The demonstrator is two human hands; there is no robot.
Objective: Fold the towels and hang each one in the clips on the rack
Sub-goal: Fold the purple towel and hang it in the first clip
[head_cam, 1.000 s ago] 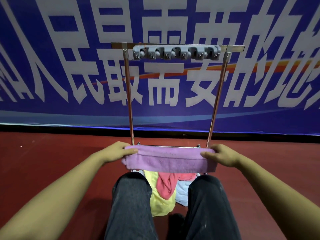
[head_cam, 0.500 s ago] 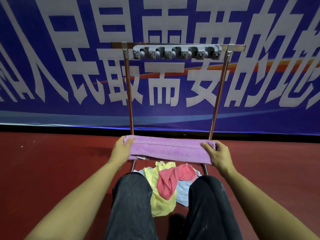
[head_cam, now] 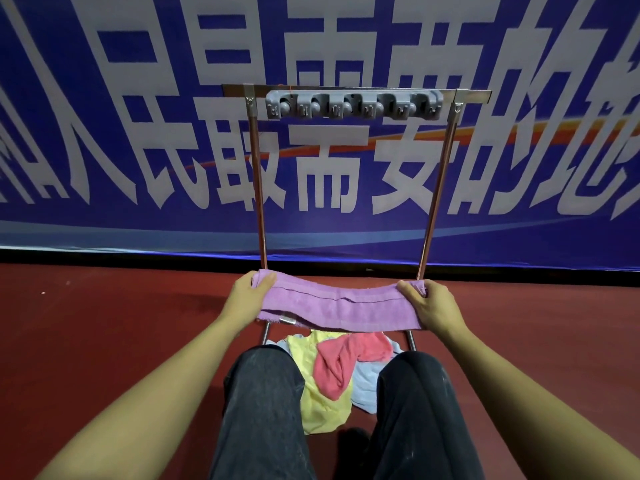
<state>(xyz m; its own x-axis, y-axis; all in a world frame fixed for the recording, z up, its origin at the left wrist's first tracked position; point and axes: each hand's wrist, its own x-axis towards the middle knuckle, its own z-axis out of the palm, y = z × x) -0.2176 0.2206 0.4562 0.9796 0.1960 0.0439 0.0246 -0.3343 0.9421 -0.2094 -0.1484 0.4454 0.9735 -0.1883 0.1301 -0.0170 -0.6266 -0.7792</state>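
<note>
Progress is slight: none of the five clips in the grey plastic clip strip on the copper-tube rack holds anything yet. One long folded lilac terry towel is stretched in the air in front of the rack's foot, well below the strip, sagging a little in the middle. The left hand pinches its left end with the thumb on top, and the right hand has its fingers curled over the right end. Below the rack, between the knees, a crumpled pink towel, a yellow towel and a pale blue towel lie unfolded in a heap. Compared with half a second ago, the lilac towel sits a touch higher against the rack's uprights and hangs slacker, and both hands grip as they did.
</note>
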